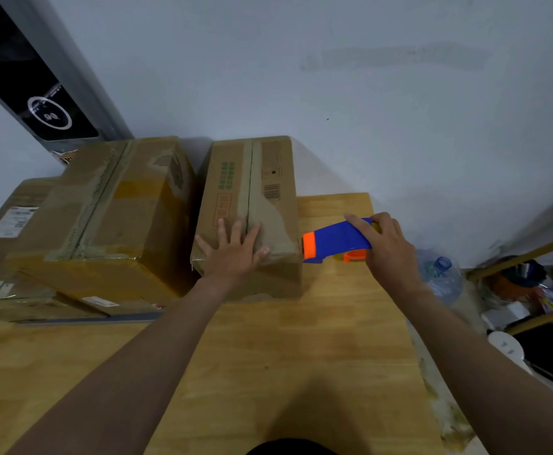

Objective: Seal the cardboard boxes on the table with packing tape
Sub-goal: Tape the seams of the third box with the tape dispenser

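Observation:
A narrow cardboard box [252, 178] with a barcode and a centre seam stands on the wooden table [301, 356]. My left hand [235, 254] presses flat, fingers spread, on the near end of its top. To the right of that box my right hand [386, 244] grips a blue and orange tape dispenser [334, 239], whose orange end sits beside the box's near right corner. A larger cardboard box [111, 208], with old tape along its seam, stands to the left.
Flatter boxes [9, 218] with white labels lie at the far left under the large one. A plastic water bottle [442, 274] and a cluttered shelf [531, 290] are off the table's right edge. A grey wall is behind the boxes.

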The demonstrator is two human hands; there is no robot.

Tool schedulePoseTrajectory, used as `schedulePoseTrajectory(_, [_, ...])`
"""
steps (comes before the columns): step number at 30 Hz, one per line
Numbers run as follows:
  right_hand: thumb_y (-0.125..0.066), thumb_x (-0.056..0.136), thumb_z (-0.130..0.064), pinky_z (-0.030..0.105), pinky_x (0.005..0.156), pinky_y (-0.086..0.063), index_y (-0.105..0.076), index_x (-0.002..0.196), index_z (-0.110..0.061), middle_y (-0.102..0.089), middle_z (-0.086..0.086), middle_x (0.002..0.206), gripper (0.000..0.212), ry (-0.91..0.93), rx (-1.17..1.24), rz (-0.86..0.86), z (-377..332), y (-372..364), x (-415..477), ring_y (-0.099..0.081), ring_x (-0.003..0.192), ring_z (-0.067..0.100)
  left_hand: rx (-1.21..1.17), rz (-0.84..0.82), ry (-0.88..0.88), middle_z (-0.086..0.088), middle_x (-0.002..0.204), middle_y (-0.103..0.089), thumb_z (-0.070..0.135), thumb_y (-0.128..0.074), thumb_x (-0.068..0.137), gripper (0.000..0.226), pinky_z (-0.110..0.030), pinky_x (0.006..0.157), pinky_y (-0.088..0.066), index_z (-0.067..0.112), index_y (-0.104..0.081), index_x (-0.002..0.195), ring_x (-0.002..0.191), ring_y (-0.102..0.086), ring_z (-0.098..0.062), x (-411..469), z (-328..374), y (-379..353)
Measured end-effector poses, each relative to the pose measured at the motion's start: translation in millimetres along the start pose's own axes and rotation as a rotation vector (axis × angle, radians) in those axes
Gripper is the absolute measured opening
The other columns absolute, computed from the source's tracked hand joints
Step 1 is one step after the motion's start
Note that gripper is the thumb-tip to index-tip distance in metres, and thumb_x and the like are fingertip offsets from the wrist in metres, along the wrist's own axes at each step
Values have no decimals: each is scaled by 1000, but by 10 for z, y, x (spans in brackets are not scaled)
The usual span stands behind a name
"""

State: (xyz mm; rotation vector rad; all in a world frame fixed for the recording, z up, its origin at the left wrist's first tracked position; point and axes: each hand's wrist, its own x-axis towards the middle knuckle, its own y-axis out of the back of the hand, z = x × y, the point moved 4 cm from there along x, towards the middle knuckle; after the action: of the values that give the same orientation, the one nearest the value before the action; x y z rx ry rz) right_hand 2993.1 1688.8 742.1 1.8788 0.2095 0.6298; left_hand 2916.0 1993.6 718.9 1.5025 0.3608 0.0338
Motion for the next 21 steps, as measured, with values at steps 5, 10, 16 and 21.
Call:
schedulePoseTrajectory(5, [-85, 80, -23, 30, 50, -48, -42, 148, -38, -44, 6, 120, 81, -21, 4, -32, -23, -15, 23, -51, 105, 25, -12, 83, 58, -9, 171, 7, 67, 2, 98, 76, -87, 105, 3, 28, -4, 163, 153, 12, -49, -75, 292, 11])
schedulePoseTrajectory(10, [-84, 80, -29, 31, 50, -49, -39, 149, -40, -43, 5, 119, 83, -28, 6, -56, 10, -13, -4, -50, 105, 22, 16, 183, -34, -10, 172, -6, 61, 10, 97, 82, -74, 117, 3, 20, -14, 163, 158, 5, -29, 23, 646, 12])
schedulePoseTrajectory(16, [-81, 83, -34, 34, 50, -50, -36, 151, -41, -42, 5, 118, 81, -26, 42, -61, 60, -40, -55, -49, 104, 22, -84, 256, -140, -2, 172, -8, 69, 6, 94, 89, -49, 126, 2, 18, -17, 163, 158, 0, -16, 66, 638, -22])
schedulePoseTrajectory(21, [-72, 88, -21, 40, 55, -53, -38, 150, -43, -44, 3, 117, 74, 43, 143, -64, 194, 20, -52, -52, 105, 24, -170, 213, -131, 3, 172, -5, 80, -5, 90, 95, -49, 127, 2, 22, -14, 164, 158, 3, -11, 104, 587, -16])
